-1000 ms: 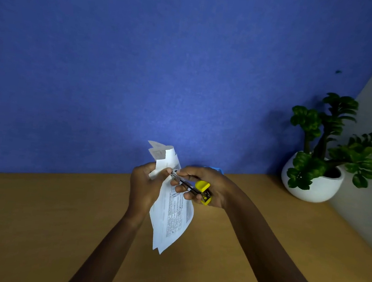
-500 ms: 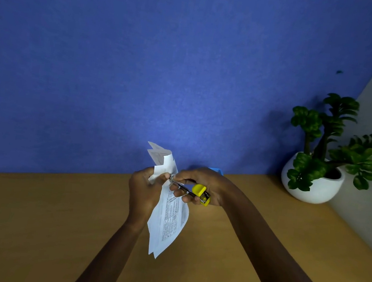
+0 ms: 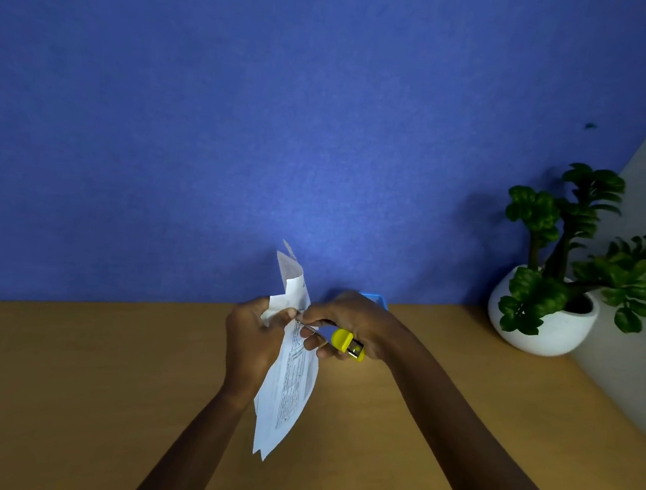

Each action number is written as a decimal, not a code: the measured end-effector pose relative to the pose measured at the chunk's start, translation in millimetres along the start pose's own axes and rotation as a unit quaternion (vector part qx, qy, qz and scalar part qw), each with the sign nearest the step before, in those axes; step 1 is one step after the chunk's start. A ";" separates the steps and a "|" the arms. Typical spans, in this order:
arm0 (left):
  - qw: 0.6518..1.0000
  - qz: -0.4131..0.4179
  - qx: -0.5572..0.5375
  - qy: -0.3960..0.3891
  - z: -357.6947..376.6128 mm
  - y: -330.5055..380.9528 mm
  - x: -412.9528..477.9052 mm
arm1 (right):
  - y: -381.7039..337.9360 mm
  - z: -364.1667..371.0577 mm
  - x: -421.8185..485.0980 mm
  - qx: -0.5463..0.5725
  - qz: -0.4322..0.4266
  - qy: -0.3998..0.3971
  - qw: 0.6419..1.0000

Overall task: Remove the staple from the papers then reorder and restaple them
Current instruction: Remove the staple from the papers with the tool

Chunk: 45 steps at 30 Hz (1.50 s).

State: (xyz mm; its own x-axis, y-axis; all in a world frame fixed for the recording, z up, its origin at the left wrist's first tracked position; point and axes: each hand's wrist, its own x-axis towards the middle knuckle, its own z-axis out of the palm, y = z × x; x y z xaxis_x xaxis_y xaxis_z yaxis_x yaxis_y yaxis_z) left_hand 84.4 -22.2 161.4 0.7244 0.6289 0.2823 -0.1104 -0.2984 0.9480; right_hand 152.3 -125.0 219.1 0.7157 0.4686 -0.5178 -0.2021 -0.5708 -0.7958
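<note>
A few white printed papers [image 3: 287, 387] hang almost on edge above the wooden desk, their top corner folded back. My left hand [image 3: 251, 337] pinches them near the top, thumb on the front sheet. My right hand [image 3: 348, 325] grips a small yellow and metal stapler [image 3: 344, 342]; its metal tip touches the papers' upper corner beside my left thumb. The staple itself is too small to see.
A blue object [image 3: 375, 299] peeks out behind my right hand at the foot of the blue wall. A potted green plant [image 3: 549, 313] in a white bowl stands at the desk's [image 3: 70, 397] far right corner, by a grey wall.
The papers have turned more edge-on and the folded top now stands more upright. Both hands stay together at the papers' upper corner, shifted only slightly.
</note>
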 end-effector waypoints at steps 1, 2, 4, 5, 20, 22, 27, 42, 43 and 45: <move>1.000 0.001 0.000 0.000 0.3 0.8 -0.2 | -0.7 0.3 1.1 -0.010 -0.001 0.004 1.000; 1.000 0.003 0.002 0.001 0.4 1.3 -0.3 | -1.1 0.4 1.6 -0.020 0.002 0.008 1.000; 1.000 0.010 0.006 0.002 0.9 2.0 0.0 | -1.8 1.8 2.6 -0.033 0.009 0.017 0.999; 1.000 0.013 0.007 0.002 1.0 2.7 -0.4 | -1.8 2.7 2.7 -0.037 0.007 0.022 0.999; 0.998 0.030 0.048 -0.005 -7.1 -3.1 -2.6 | 10.2 9.0 7.9 -0.109 -0.106 0.133 0.979; 0.999 0.019 0.044 0.005 -10.1 -4.6 -1.3 | 10.7 -2.9 6.4 -0.114 -0.115 0.181 0.970; 1.000 -0.006 -0.019 -0.006 -13.9 -3.0 6.0 | 13.6 0.7 -4.6 -0.054 -0.101 0.083 0.990; 0.994 -0.044 -0.086 -0.044 -12.3 4.5 -2.4 | 9.8 13.8 -0.3 0.011 -0.015 -0.009 1.000; 0.994 -0.049 -0.086 -0.051 -12.0 4.7 -2.1 | 9.2 14.2 0.5 0.007 -0.010 -0.005 1.000; 0.993 -0.058 -0.077 -0.064 -11.0 4.1 -0.9 | 9.1 15.0 2.6 -0.003 -0.011 0.011 1.000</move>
State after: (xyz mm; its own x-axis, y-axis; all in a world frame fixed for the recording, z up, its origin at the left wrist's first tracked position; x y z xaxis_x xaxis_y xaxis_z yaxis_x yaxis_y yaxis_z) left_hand 75.9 -16.0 166.6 0.8176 0.5534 0.1592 -0.1180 -0.1096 0.9870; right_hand 142.3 -118.8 205.8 0.7344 0.4661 -0.4933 -0.1827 -0.5642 -0.8052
